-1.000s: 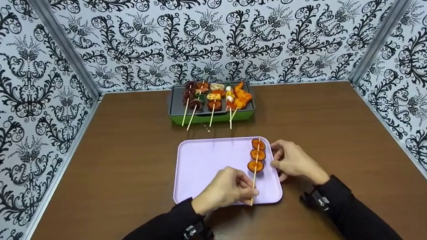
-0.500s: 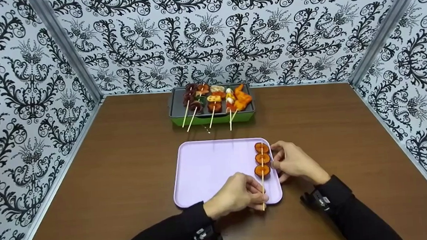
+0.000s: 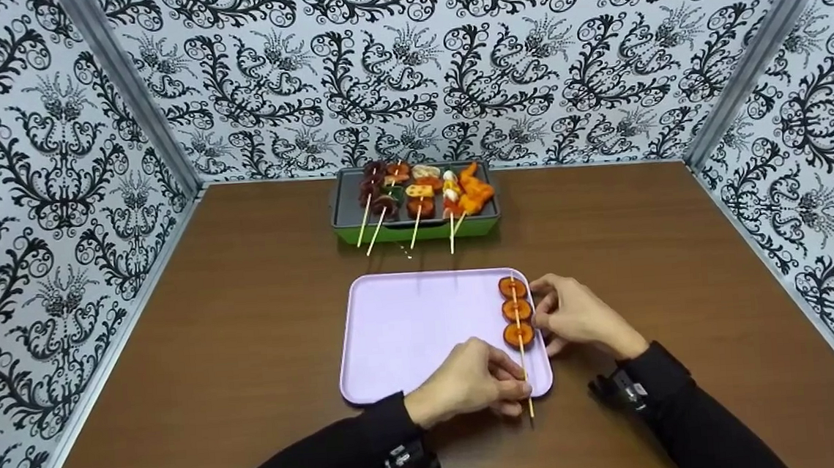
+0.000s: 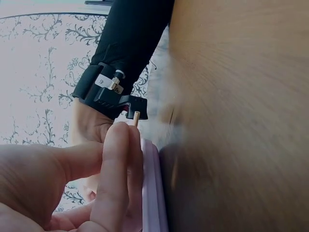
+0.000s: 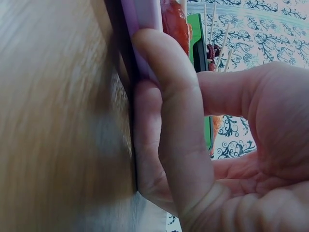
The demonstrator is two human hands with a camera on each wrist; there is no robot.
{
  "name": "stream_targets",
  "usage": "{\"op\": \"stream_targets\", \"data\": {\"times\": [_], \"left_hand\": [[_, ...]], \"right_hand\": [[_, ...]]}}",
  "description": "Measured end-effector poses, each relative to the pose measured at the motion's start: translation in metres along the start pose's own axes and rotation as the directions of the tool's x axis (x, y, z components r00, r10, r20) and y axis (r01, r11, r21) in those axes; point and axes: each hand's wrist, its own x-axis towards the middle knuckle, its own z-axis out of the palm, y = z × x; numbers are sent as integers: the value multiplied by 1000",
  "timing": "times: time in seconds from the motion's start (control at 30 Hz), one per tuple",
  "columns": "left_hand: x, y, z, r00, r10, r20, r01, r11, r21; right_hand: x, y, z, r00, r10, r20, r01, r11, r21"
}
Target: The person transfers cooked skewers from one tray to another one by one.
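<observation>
My left hand point(image 3: 475, 380) pinches the lower end of a skewer point(image 3: 517, 309) carrying three round orange slices with dark rims. The slices lie along the right side of a pale purple tray point(image 3: 408, 323), and the bare stick end juts past its near edge. In the left wrist view the stick tip point(image 4: 136, 118) pokes out beyond the fingertips point(image 4: 117, 130). My right hand point(image 3: 577, 314) holds the tray's right rim. The right wrist view shows its fingers point(image 5: 178, 106) against the tray's outer side point(image 5: 145, 29), one of them low by the tabletop.
Behind the tray stands a green grill point(image 3: 417, 230) with a grey top, bearing several food skewers point(image 3: 420, 201) whose sticks point toward me. Patterned white panels point(image 3: 406, 73) enclose the brown table point(image 3: 246, 312) at the back and sides.
My left hand has moved the skewer right, from a slant to nearly straight along the tray's right rim. The right hand has stayed at the rim.
</observation>
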Motion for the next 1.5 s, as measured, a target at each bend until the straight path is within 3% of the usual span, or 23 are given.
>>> {"op": "stream_targets", "data": {"times": [0.2, 0.37, 0.47, 0.73, 0.83, 1.07, 1.23, 1.3, 1.4, 1.5], "left_hand": [[-2, 4, -4, 1000, 23, 14, -24, 998, 66], [-2, 8, -11, 997, 78, 15, -79, 984, 161], [-2, 12, -18, 991, 136, -4, -130, 956, 263], [-2, 24, -41, 973, 223, -57, -182, 897, 402], [-3, 29, -50, 955, 286, -76, -218, 854, 473], [-8, 42, -68, 921, 373, -113, -265, 812, 520], [-11, 49, -79, 886, 430, -173, -251, 758, 602], [-12, 50, -84, 862, 464, -205, -237, 726, 645], [-12, 52, -93, 813, 527, -248, -227, 679, 698], [-11, 54, -102, 768, 572, -290, -212, 653, 727]], "right_hand": [[0, -1, -1, 1000, -6, 10, 5, 1000, 17], [-2, 0, -1, 1000, -10, 27, 9, 999, 49], [-2, 0, -2, 999, -8, 43, 5, 998, 63], [0, 2, -6, 997, 11, 77, -18, 996, 93], [1, 2, -6, 996, 17, 86, -25, 995, 94], [0, 3, -8, 996, 21, 91, -30, 994, 103], [-1, 4, -8, 995, 19, 95, -29, 993, 113], [-1, 4, -8, 995, 8, 101, -19, 993, 112], [-1, 3, -8, 994, -6, 112, -6, 994, 108], [-2, 3, -10, 992, -10, 124, -4, 994, 107]]}}
